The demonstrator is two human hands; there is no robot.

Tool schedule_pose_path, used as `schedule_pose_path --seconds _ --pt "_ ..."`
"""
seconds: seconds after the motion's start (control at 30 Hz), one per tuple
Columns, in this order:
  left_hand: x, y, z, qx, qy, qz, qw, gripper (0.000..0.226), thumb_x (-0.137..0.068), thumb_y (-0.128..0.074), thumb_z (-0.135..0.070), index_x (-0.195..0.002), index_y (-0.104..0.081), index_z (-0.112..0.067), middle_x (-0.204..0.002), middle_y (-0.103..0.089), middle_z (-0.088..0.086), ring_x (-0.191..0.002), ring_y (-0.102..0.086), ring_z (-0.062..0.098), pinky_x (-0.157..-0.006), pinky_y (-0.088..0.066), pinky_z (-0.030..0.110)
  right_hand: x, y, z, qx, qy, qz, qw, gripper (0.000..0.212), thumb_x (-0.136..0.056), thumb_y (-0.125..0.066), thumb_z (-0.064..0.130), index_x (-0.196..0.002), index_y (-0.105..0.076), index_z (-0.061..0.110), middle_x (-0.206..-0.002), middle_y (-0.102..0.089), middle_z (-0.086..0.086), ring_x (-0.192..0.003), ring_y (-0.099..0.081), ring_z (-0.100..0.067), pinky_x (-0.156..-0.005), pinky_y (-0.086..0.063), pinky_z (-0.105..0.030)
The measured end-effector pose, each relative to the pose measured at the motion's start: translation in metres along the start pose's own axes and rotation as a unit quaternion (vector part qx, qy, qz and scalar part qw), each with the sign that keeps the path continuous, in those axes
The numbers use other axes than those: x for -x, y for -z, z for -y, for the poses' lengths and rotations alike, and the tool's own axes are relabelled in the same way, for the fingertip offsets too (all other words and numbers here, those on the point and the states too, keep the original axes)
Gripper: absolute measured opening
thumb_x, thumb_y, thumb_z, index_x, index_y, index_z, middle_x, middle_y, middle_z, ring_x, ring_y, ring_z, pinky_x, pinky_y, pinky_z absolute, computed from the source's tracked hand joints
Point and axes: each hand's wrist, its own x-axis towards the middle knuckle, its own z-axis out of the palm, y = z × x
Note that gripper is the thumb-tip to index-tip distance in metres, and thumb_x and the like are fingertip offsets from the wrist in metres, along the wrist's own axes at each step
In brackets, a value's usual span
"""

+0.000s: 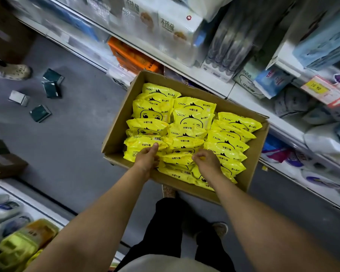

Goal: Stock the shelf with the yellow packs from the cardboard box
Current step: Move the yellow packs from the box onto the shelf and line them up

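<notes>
Both hands grip yellow packs printed "Ckak".

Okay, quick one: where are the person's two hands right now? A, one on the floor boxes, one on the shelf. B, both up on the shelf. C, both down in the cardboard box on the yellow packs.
C: the left hand and right hand both rest among the yellow packs inside the cardboard box.

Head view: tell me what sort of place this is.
Most likely a shop aisle: white shelves of packaged goods, a yellow price tag, and an open cardboard box of yellow packs.
</notes>
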Motion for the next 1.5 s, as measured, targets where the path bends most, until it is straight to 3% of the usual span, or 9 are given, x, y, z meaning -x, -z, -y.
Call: schedule_pose_path --seconds 0.17,0.3,0.4,0.53,0.73,0.87,1.0,1.17,1.5 --pt "0.009 -0.003 0.003 -0.042 -0.059 0.047 0.996 0.051 -0.090 -0.064 -0.045 -0.132 -0.055 -0.017 -0.125 -0.057 0.000 -0.109 -0.053 0.021 -0.094 -0.040 0.036 0.007 0.011 0.005 -0.130 -0.032 0.052 0.990 0.003 -0.099 -0.059 0.022 -0.099 -0.062 0.020 -0.109 -0.063 -0.003 -0.108 -0.057 -0.024 -0.085 -0.039 -0.030" --pt "0.012 -0.003 0.010 -0.071 -0.084 0.115 0.987 0.057 -0.087 -0.072 -0.031 -0.136 -0.046 -0.019 -0.131 -0.048 -0.009 -0.123 -0.047 0.015 -0.101 -0.036 0.031 0.006 0.025 0.004 -0.193 -0.090 0.092 0.973 0.007 -0.097 -0.063 0.027 -0.102 -0.065 0.023 -0.127 -0.063 -0.006 -0.118 -0.056 -0.024 -0.104 -0.042 -0.042" --pt "0.018 -0.006 0.012 -0.067 -0.090 0.119 0.986 0.030 -0.087 -0.072 -0.015 -0.110 -0.053 -0.015 -0.095 -0.061 -0.008 -0.086 -0.059 0.006 -0.066 -0.047 0.011 0.005 0.029 0.000 -0.229 -0.120 0.106 0.960 0.020 -0.092 -0.068 0.038 -0.106 -0.066 0.024 -0.132 -0.062 -0.007 -0.124 -0.055 -0.030 -0.111 -0.037 -0.056" --pt "0.022 -0.010 0.011 -0.052 -0.088 0.098 0.990 0.058 -0.069 -0.086 -0.042 -0.113 -0.062 -0.014 -0.104 -0.072 0.005 -0.096 -0.069 0.023 -0.087 -0.056 0.038 0.018 0.031 0.014 -0.271 -0.133 0.150 0.941 0.073 -0.058 -0.079 0.075 -0.118 -0.063 0.037 -0.140 -0.055 0.009 -0.136 -0.043 -0.023 -0.111 -0.031 -0.061" --pt "0.022 -0.010 0.010 -0.011 -0.081 0.044 0.996 0.065 -0.067 -0.083 -0.053 -0.114 -0.058 -0.016 -0.114 -0.070 0.004 -0.104 -0.067 0.027 -0.094 -0.053 0.048 0.043 0.021 0.031 -0.263 -0.112 0.178 0.942 0.055 -0.077 -0.084 0.027 -0.123 -0.055 0.015 -0.128 -0.061 0.000 -0.104 -0.064 -0.017 -0.081 -0.060 -0.045" --pt "0.022 -0.006 0.007 -0.022 -0.096 0.029 0.995 0.102 -0.061 -0.082 -0.064 -0.140 -0.048 -0.010 -0.138 -0.056 0.003 -0.121 -0.057 0.026 -0.105 -0.045 0.048 0.043 0.013 0.031 -0.283 -0.115 0.125 0.944 0.042 -0.077 -0.084 0.026 -0.101 -0.050 0.021 -0.105 -0.054 0.006 -0.101 -0.059 -0.018 -0.088 -0.057 -0.051" --pt "0.025 -0.005 -0.002 -0.057 -0.147 -0.047 0.986 0.050 -0.086 -0.071 -0.042 -0.124 -0.062 -0.011 -0.125 -0.064 0.005 -0.113 -0.061 0.024 -0.098 -0.049 0.040 0.041 0.006 0.031 -0.285 -0.150 0.077 0.944 0.111 -0.064 -0.087 0.047 -0.151 -0.027 0.012 -0.154 -0.035 -0.008 -0.136 -0.041 -0.030 -0.092 -0.055 -0.052" --pt "0.006 0.022 -0.013 -0.110 -0.165 -0.219 0.955 0.069 -0.086 -0.070 -0.041 -0.142 -0.043 -0.012 -0.145 -0.042 0.013 -0.131 -0.045 0.030 -0.107 -0.037 0.041 0.031 0.018 0.020 -0.310 -0.164 0.008 0.936 0.107 -0.077 -0.081 0.042 -0.155 -0.015 0.011 -0.156 -0.031 -0.010 -0.122 -0.044 -0.023 -0.093 -0.052 -0.043" --pt "-0.034 0.038 -0.024 -0.165 -0.131 -0.155 0.965 0.071 -0.078 -0.078 -0.044 -0.139 -0.050 -0.021 -0.139 -0.047 0.010 -0.128 -0.047 0.030 -0.106 -0.042 0.050 0.022 0.026 0.008 -0.337 -0.191 -0.022 0.922 0.104 -0.078 -0.081 0.038 -0.155 -0.016 0.012 -0.151 -0.034 -0.011 -0.116 -0.040 -0.021 -0.101 -0.050 -0.052"
